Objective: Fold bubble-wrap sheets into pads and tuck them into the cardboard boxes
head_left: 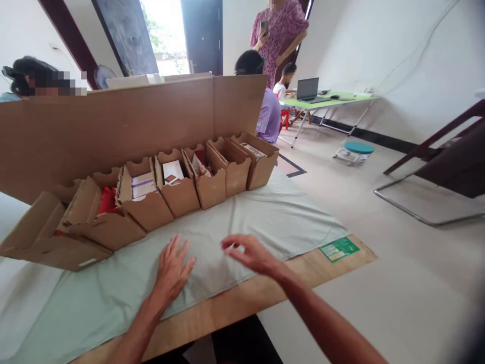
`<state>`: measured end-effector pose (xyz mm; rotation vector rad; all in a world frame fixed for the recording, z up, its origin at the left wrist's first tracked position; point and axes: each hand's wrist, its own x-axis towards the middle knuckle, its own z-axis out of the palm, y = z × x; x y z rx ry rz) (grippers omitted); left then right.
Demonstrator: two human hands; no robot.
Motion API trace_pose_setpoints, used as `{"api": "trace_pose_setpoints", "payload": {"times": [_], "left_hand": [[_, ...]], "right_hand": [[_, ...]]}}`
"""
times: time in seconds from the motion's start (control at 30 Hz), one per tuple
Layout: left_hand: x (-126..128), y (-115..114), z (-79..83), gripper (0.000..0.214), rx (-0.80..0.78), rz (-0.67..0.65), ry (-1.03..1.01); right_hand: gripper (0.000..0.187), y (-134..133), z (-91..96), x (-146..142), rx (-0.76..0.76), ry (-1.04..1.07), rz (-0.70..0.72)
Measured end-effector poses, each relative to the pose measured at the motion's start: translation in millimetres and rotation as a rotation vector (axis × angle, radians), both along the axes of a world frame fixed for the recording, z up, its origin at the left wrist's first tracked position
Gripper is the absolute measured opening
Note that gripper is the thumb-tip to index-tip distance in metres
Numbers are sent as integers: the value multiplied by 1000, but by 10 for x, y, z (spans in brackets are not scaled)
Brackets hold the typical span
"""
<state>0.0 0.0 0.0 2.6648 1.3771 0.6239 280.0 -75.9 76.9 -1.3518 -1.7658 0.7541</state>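
My left hand (173, 270) is over the pale green cloth (212, 227) with its fingers spread and nothing in it. To its right my right hand (248, 252) hovers above the same cloth, fingers apart and slightly bent, also holding nothing. Beyond both hands stands a row of several open cardboard bins (213, 192). One bin holds a red packet (107, 200), another some white and purple boxes (144, 185). A white box with a brown print (173, 172) sits in a middle bin. Further right are a red and white packet (200, 164) and a white printed box (253, 150).
A tall cardboard panel (151, 114) rises behind the bins. The cloth covers a wooden table (295, 265) whose front edge is bare; a green card (339, 248) lies at its right corner. Several people, a green table (326, 102) with a laptop (307, 89), and a blue stool (358, 147) are beyond.
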Motion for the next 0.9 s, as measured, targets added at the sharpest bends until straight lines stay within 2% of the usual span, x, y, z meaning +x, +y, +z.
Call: {"api": "trace_pose_setpoints", "payload": {"times": [0.07,0.13,0.2,0.23,0.3,0.37,0.47,0.57,0.7,0.8,0.9], "left_hand": [[123,-71,-124,53,-53,-2,130],[172,-134,-215,54,-63,0,211],[165,-162,-263,55,-52,-8,256],[152,-163,-275,56,-43,-12,271],[123,-151,-290,56,-22,-14,292],[105,-138,-304,56,4,-8,297],[100,-135,-326,56,33,-8,293],[109,-141,-327,56,33,-11,292],[118,-142,-306,55,8,-3,278],[126,-146,-291,55,-10,2,254],[139,-142,-264,55,-30,-5,218]], "right_hand": [[24,218,206,586,82,-58,-216],[32,546,443,1135,164,-149,-387],[47,923,662,1595,210,-224,-568],[49,1106,749,1780,220,-263,-633],[37,1423,862,2048,199,-280,-659],[28,1633,901,2190,157,-293,-645],[37,1718,888,2225,93,-354,-645],[31,1554,864,2134,68,-446,-679],[6,1071,836,1868,125,-587,-723],[9,636,824,1483,201,-765,-748],[17,212,862,906,258,-766,-751]]}}
